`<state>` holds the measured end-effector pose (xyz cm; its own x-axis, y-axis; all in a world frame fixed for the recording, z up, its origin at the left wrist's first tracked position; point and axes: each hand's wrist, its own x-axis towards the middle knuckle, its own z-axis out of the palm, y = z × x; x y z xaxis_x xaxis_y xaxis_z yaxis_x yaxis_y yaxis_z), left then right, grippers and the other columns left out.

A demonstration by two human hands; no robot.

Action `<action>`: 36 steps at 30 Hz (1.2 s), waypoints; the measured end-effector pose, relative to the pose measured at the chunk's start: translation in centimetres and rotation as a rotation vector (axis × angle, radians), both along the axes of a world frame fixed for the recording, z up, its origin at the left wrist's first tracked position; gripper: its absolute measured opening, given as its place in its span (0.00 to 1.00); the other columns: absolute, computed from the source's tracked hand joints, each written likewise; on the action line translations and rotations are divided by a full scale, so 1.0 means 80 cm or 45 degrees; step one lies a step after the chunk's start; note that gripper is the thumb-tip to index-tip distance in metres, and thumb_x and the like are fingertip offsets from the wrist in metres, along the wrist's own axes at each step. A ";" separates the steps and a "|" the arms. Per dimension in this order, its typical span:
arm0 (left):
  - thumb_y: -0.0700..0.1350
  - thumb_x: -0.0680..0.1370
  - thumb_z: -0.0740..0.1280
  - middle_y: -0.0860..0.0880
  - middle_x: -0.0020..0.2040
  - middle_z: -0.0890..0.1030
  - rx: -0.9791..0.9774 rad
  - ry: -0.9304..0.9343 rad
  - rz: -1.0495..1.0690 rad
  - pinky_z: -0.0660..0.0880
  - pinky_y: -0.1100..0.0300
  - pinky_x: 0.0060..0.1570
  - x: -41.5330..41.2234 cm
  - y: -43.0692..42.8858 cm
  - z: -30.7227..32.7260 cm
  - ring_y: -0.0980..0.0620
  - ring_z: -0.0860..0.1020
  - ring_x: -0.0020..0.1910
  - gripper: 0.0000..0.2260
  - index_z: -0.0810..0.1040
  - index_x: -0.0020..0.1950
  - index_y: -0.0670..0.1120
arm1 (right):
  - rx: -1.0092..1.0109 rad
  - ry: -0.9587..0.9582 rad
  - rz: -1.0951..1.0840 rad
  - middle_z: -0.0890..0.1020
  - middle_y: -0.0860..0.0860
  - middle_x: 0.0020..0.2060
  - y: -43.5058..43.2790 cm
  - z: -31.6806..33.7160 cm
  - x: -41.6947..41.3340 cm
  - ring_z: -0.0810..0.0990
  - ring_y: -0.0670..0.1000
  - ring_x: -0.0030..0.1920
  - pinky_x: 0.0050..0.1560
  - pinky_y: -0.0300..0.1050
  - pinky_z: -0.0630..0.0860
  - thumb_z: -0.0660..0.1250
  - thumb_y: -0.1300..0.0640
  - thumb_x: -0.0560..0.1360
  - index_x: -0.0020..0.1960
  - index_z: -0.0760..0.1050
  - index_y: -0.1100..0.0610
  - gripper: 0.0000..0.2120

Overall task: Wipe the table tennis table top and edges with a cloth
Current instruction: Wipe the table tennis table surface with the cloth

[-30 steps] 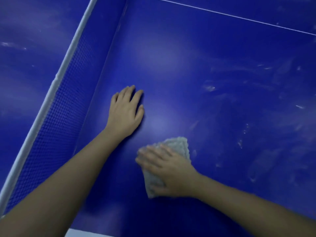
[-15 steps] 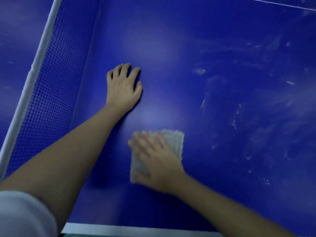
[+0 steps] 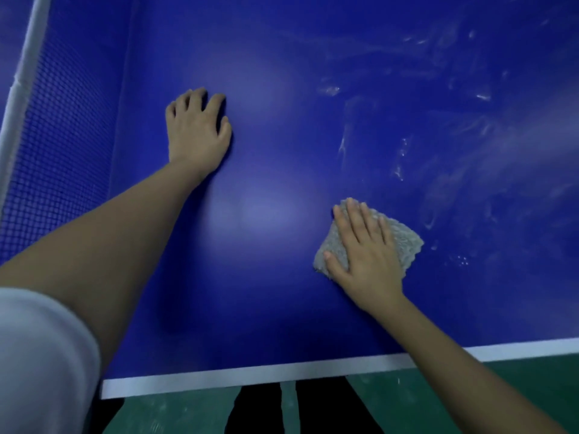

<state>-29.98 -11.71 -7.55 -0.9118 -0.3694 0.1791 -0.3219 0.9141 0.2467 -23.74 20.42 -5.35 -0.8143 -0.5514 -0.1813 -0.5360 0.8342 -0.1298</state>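
The blue table tennis table top (image 3: 282,136) fills most of the view. A grey folded cloth (image 3: 404,242) lies flat on it at the right of centre. My right hand (image 3: 366,255) presses on the cloth with straight fingers and covers most of it. My left hand (image 3: 197,130) rests palm down on the bare table further away and to the left, its fingertips slightly bent. Wet smears (image 3: 401,158) shine on the table surface to the right of the cloth.
The net (image 3: 59,126) with its white top band (image 3: 18,98) runs along the left side. The table's white near edge (image 3: 250,375) crosses the bottom, with green floor (image 3: 423,393) and my dark legs below it. A white sleeve (image 3: 37,355) fills the lower left corner.
My right hand has slid the cloth to the right across the table. The view has tilted down, so the near white edge and floor now show. My left hand stays planted.
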 end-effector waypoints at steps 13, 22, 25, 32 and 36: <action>0.46 0.79 0.56 0.38 0.67 0.68 0.014 -0.030 -0.024 0.57 0.44 0.67 0.005 0.006 0.007 0.38 0.64 0.67 0.18 0.68 0.68 0.42 | -0.087 -0.037 0.725 0.64 0.52 0.73 -0.049 -0.006 0.042 0.62 0.53 0.74 0.73 0.55 0.53 0.63 0.40 0.72 0.74 0.62 0.54 0.35; 0.45 0.79 0.58 0.39 0.68 0.69 0.012 -0.073 0.030 0.58 0.44 0.67 0.003 0.008 0.009 0.38 0.65 0.67 0.18 0.69 0.68 0.43 | -0.039 0.066 -0.397 0.51 0.54 0.77 -0.090 -0.002 -0.254 0.49 0.54 0.77 0.75 0.52 0.46 0.51 0.44 0.80 0.77 0.50 0.56 0.30; 0.47 0.78 0.57 0.39 0.67 0.71 0.091 -0.090 0.133 0.58 0.45 0.66 -0.003 0.017 0.013 0.38 0.66 0.65 0.19 0.71 0.67 0.43 | -0.039 0.152 0.007 0.61 0.58 0.74 -0.121 -0.009 -0.169 0.59 0.58 0.74 0.73 0.56 0.54 0.50 0.42 0.76 0.75 0.56 0.58 0.33; 0.49 0.75 0.55 0.40 0.61 0.73 0.071 -0.116 0.302 0.61 0.44 0.60 -0.025 0.031 0.019 0.38 0.68 0.57 0.20 0.73 0.64 0.44 | -0.112 -0.016 0.905 0.58 0.52 0.76 -0.144 -0.012 -0.216 0.55 0.53 0.76 0.73 0.49 0.42 0.58 0.42 0.76 0.76 0.55 0.53 0.33; 0.50 0.75 0.55 0.42 0.60 0.72 0.042 -0.152 0.332 0.61 0.44 0.60 -0.028 0.029 0.016 0.40 0.68 0.58 0.20 0.72 0.64 0.46 | -0.074 0.077 0.422 0.58 0.54 0.76 -0.167 -0.010 -0.390 0.53 0.54 0.76 0.73 0.49 0.46 0.58 0.46 0.78 0.76 0.55 0.55 0.30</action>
